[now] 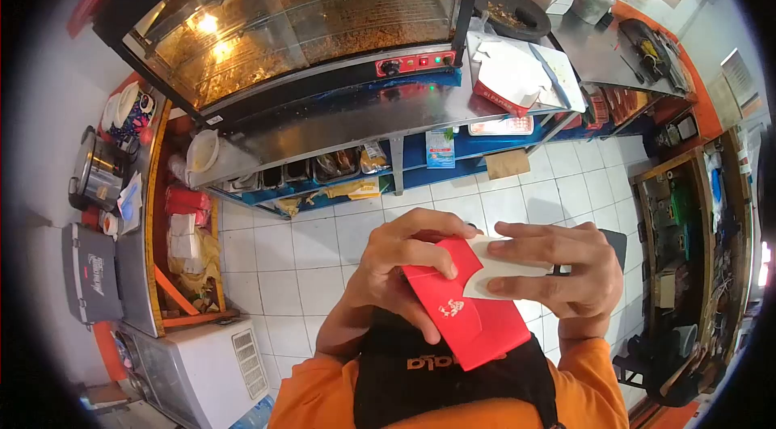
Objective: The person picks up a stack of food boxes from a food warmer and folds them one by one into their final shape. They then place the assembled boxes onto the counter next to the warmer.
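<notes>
In front of my chest is a red cardboard carton [495, 330] with a small white print, partly folded, its pale inner side showing on a raised flap. My left hand [404, 263] is closed round its left side, fingers over the upper edge and thumb lower down. From the right, my right hand [566, 263] grips the pale flap, its fingers lying across it; the thumb is hidden behind the card. Just below the carton is my black apron [380, 364] over an orange shirt.
Ahead stands a lit glass display warmer [299, 25] with fried food on a steel counter [339, 126]. To its right are stacked red-and-white cartons [505, 77] and a knife [550, 73]. A white freezer [206, 372] is at lower left, wooden shelves [679, 227] at right.
</notes>
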{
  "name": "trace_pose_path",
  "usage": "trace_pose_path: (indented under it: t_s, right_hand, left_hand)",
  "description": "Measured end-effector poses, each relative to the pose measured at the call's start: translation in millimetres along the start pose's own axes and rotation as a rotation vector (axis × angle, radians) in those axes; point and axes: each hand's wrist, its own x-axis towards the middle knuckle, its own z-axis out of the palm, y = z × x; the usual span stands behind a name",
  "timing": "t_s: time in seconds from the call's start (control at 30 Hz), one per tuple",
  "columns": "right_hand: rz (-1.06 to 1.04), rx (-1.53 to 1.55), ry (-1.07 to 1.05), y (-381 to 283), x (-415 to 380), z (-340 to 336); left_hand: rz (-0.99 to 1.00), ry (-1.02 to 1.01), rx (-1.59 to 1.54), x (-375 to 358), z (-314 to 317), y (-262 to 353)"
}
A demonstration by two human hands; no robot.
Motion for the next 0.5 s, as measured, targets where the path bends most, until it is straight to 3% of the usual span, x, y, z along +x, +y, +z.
trace_pose_path:
  t_s: [0.1, 0.23, 0.5]
  right_hand:
    - [-0.096, 0.029, 0.007, 15.2, -3.4, 1.0]
    - [-0.054, 0.091, 0.076, 17.8, -6.2, 6.0]
    - [-0.086, 0.045, -0.053, 11.8, 4.8, 0.6]
  left_hand:
    - [-0.019, -0.007, 0.116, -4.5, 0.6, 2.8]
    - [0.064, 0.056, 0.219, 1.5, 3.4, -0.9]
    - [0.067, 0.038, 0.208, 3.5, -6.7, -3.4]
